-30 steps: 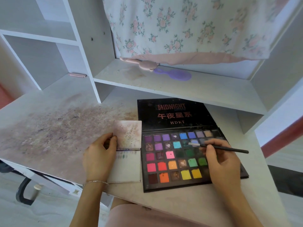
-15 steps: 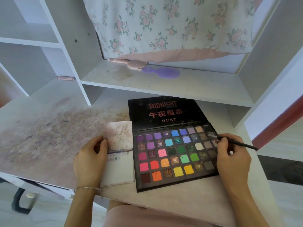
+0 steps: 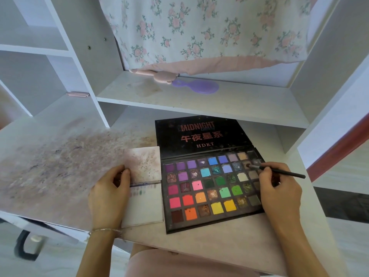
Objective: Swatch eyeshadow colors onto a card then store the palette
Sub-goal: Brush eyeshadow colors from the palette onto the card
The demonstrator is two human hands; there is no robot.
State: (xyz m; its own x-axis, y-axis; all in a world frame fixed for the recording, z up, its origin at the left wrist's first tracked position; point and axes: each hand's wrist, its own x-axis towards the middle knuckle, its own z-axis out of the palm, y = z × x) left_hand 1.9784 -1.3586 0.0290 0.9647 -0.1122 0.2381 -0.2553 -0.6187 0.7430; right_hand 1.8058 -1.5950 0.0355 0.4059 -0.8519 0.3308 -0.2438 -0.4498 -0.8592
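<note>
An open black eyeshadow palette [image 3: 211, 188] with several rows of coloured pans lies on the desk, its lid [image 3: 199, 134] folded back flat. My right hand [image 3: 279, 188] pinches a thin black brush [image 3: 279, 171]; the brush tip touches a dark pan near the palette's upper right. Left of the palette lies a white folded card [image 3: 143, 208] with a row of small colour swatches along its top. My left hand [image 3: 108, 194] holds the card's left edge at the fold, thumb on the stained upper flap [image 3: 143, 163].
The desk top [image 3: 50, 162] is stained with powder on the left. A shelf [image 3: 199, 100] above carries a purple hand mirror [image 3: 196, 86] and a pink handled item [image 3: 153, 73]. A floral cloth [image 3: 199, 31] hangs behind. White cubbies stand at left.
My right hand moved the brush from the middle blue pans to the palette's upper right, where its tip now sits on a dark pan. My left hand stayed on the card.
</note>
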